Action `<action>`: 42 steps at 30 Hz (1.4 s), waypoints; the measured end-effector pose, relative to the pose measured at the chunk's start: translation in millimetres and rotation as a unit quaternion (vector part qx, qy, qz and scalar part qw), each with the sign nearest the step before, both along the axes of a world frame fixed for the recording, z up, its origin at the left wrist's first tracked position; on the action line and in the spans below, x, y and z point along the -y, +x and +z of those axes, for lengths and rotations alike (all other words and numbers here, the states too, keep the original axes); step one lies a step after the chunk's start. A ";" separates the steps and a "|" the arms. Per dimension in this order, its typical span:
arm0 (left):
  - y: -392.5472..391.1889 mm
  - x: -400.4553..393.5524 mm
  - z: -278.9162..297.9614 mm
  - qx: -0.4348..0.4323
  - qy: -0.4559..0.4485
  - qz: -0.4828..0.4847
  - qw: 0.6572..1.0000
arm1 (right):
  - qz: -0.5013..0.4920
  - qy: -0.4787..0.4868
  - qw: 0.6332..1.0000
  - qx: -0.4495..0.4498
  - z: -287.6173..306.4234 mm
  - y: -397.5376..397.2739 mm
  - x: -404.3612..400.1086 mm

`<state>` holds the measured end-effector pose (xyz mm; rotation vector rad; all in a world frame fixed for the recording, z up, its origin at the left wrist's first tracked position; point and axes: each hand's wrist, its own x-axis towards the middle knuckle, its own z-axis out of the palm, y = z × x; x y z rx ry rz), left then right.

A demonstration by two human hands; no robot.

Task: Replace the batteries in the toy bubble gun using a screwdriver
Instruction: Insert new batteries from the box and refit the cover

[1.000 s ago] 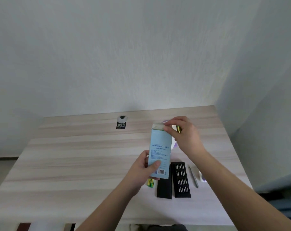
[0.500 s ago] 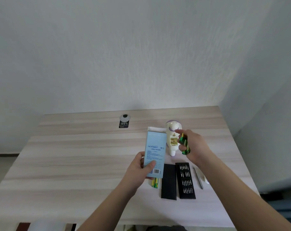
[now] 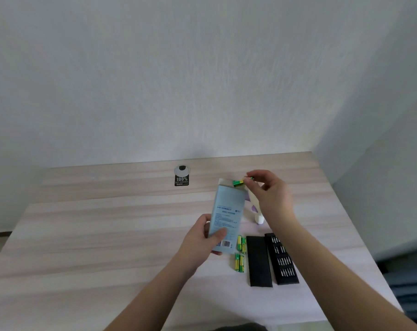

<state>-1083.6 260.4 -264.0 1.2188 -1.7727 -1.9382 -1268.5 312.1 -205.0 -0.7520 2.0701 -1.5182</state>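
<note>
My left hand (image 3: 204,237) is gripping the box (image 3: 226,216) upright. My right hand (image 3: 269,194) is pinching a battery (image 3: 238,183) at the box's open top, wrist raised.

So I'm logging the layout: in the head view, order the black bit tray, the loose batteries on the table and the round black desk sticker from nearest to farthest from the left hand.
From the left hand:
1. Loose batteries, just right of it.
2. Black bit tray, farther right.
3. Round black desk sticker, far back by the wall.
</note>
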 end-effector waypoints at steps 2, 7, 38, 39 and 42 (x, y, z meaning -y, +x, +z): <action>7.5 6.7 0.4 -0.013 0.004 -0.013 1.000 | -0.012 0.003 1.000 -0.020 -0.5 9.6 6.9; 22.8 19.5 -1.1 -0.037 0.018 -0.026 0.999 | -0.030 0.013 0.999 -0.034 6.7 36.3 24.0; 55.1 62.4 -23.5 -0.120 -0.021 0.011 0.992 | -0.160 -0.192 0.805 0.538 10.3 51.1 39.8; 54.9 63.4 -23.8 -0.116 -0.023 0.007 0.993 | -0.162 -0.190 0.810 0.530 12.5 52.8 40.1; 53.9 64.2 -23.9 -0.113 -0.018 0.002 0.993 | -0.169 -0.174 0.836 0.492 18.9 58.5 41.4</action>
